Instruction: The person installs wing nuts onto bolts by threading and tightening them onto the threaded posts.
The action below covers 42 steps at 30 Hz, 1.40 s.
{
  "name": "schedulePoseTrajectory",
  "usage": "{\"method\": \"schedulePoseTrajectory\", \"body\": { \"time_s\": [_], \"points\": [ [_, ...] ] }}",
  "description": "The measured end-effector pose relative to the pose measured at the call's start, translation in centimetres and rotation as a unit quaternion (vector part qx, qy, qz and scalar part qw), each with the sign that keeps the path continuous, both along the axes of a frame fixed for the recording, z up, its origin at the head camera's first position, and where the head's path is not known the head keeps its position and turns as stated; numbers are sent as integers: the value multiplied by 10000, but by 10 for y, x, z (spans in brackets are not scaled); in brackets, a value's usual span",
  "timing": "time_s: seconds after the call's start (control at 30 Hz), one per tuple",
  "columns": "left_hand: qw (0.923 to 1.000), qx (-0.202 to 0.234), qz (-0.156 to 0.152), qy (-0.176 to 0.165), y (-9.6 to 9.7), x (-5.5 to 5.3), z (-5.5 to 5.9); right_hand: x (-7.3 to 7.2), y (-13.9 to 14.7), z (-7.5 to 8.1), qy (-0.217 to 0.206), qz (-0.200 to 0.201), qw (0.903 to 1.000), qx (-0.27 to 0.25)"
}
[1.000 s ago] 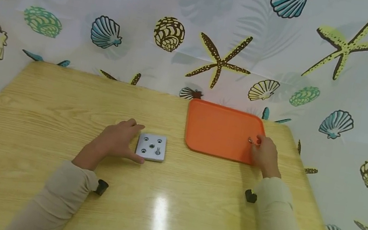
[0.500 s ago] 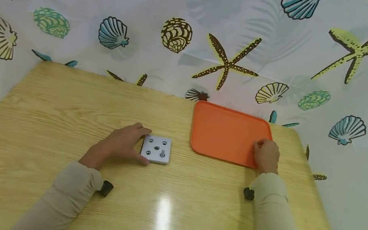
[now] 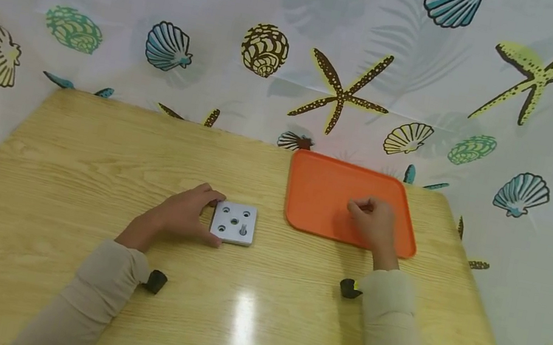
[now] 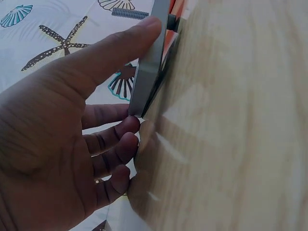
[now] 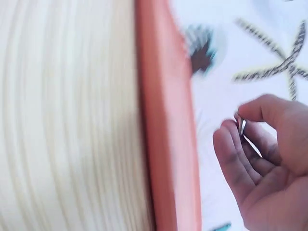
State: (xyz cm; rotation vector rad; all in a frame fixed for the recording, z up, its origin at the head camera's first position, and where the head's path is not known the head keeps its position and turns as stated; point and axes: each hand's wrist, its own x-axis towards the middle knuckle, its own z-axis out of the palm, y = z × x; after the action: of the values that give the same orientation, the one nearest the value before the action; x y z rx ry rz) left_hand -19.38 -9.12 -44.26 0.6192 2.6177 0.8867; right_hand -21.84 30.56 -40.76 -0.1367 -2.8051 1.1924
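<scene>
My left hand point(image 3: 185, 215) grips a square silver metal plate point(image 3: 232, 235) by its edges, thumb on the near side and fingers on the far side. Several round holes dot the plate's face, and a threaded bolt point(image 3: 243, 229) stands up near its lower right corner. In the left wrist view the bolt point(image 4: 130, 13) sticks out past the thumb, and a short dark stub point(image 4: 172, 21) shows under the plate. Over the orange tray point(image 3: 311, 225), my right hand point(image 3: 376, 221) pinches a small thin silver washer point(image 5: 242, 127) between thumb and fingertips; the head view hides it.
The tray lies at the back right of the wooden table point(image 3: 89, 164), close to a cloth point(image 3: 218, 2) printed with shells and starfish. Black wrist cameras point(image 3: 156, 281) stick out from both sleeves.
My right hand took hold of the washer over the tray's right side and has moved left with it. My left hand closed in on the plate's edges and then stayed there.
</scene>
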Motion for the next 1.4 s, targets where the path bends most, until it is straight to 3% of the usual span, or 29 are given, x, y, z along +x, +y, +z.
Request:
{"method": "schedulePoseTrajectory", "body": {
  "time_s": [0.07, 0.2, 0.33, 0.5, 0.7, 0.9, 1.07, 1.4],
  "points": [
    [10000, 46, -13, -58, -1, 0, -1, 4, -13, 2, -67, 300, 9973, -661],
    [9999, 44, -31, -100, 0, 0, -1, 10, -35, 3, -214, 666, 9805, -1838],
    [9999, 55, -37, -103, -1, -2, -2, 15, -54, 5, -200, 976, 9669, -2348],
    [9997, 173, -33, -175, -4, -4, -2, 21, -79, 6, -412, 1514, 9517, -2640],
    [9991, 340, 29, -240, -5, -4, -1, 31, -110, 0, -774, 2055, 9419, -2542],
    [9984, 460, 82, -314, -6, -3, 0, 35, -135, -12, -469, 2483, 9507, -1796],
    [9986, 427, 129, -275, -6, -3, -3, 39, -146, -14, -173, 2595, 9563, -1337],
    [9986, 440, 69, -296, -5, -5, -4, 42, -151, -15, -279, 2661, 9536, -1378]
  ]
}}
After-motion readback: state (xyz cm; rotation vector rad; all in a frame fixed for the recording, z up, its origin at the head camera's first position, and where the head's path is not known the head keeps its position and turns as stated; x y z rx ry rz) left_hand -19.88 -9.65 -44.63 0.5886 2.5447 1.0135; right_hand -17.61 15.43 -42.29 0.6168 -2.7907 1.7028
